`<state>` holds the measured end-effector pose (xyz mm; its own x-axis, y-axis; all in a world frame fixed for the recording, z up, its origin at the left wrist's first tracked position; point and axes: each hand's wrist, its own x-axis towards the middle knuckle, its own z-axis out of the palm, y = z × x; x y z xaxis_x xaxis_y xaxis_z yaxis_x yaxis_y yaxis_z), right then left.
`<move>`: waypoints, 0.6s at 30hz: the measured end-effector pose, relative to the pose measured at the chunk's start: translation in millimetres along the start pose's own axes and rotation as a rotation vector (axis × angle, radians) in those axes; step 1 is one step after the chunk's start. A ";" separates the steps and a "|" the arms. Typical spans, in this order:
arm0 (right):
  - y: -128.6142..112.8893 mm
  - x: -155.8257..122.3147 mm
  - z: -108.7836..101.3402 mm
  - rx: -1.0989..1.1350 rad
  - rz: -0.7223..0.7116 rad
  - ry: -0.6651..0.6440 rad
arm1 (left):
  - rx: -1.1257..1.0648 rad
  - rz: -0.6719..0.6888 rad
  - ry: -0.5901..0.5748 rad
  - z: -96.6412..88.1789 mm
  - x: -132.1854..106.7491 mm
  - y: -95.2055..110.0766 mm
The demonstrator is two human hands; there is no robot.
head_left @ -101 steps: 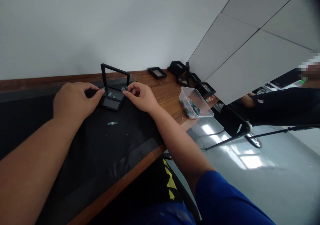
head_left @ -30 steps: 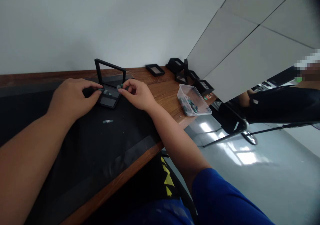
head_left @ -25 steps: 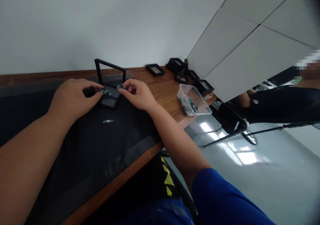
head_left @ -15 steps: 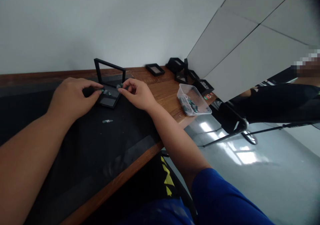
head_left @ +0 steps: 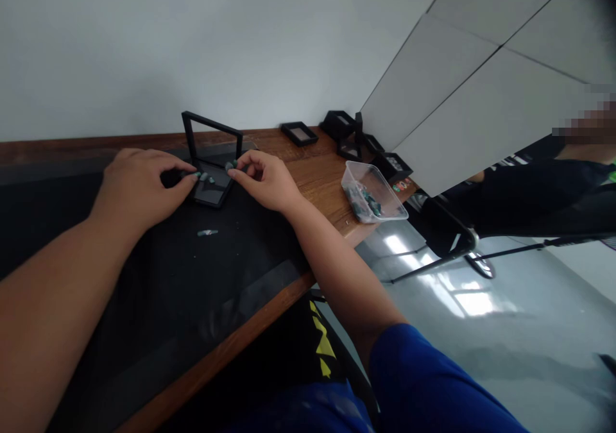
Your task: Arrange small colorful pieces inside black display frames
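An open black display case point(head_left: 212, 163) stands on a black mat point(head_left: 158, 272), its frame lid upright and its base flat. My left hand point(head_left: 139, 186) rests at the base's left edge, fingers curled, thumb and forefinger pinched on a small green piece point(head_left: 205, 176). My right hand point(head_left: 264, 179) is at the base's right edge, fingertips pinched on another small green piece point(head_left: 232, 164). A loose green piece point(head_left: 207, 233) lies on the mat in front of the case.
A clear plastic tub point(head_left: 373, 195) with several green pieces sits near the wooden table's right edge. More black cases point(head_left: 346, 135) lie at the far right corner. Another person in dark clothing point(head_left: 539, 195) sits to the right.
Both hands stay at the case's base with only slight finger shifts. The person on the right has leaned and shifted a little.
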<state>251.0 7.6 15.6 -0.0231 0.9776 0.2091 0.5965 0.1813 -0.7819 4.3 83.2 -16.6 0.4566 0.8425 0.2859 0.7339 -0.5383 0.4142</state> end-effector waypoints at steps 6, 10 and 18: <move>3.6 0.9 1.2 0.015 -0.020 0.015 | -0.008 0.008 0.064 -3.2 0.4 7.7; 5.8 1.5 1.6 0.008 -0.038 0.019 | -0.024 -0.002 0.076 -3.1 0.1 6.4; 3.4 0.4 0.8 0.012 -0.030 0.018 | -0.033 -0.041 0.087 -4.8 -1.2 8.4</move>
<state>252.4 8.7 12.6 -0.0267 0.9697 0.2428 0.5858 0.2119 -0.7822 7.6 77.6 -9.2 0.3801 0.8594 0.3418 0.7331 -0.5053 0.4552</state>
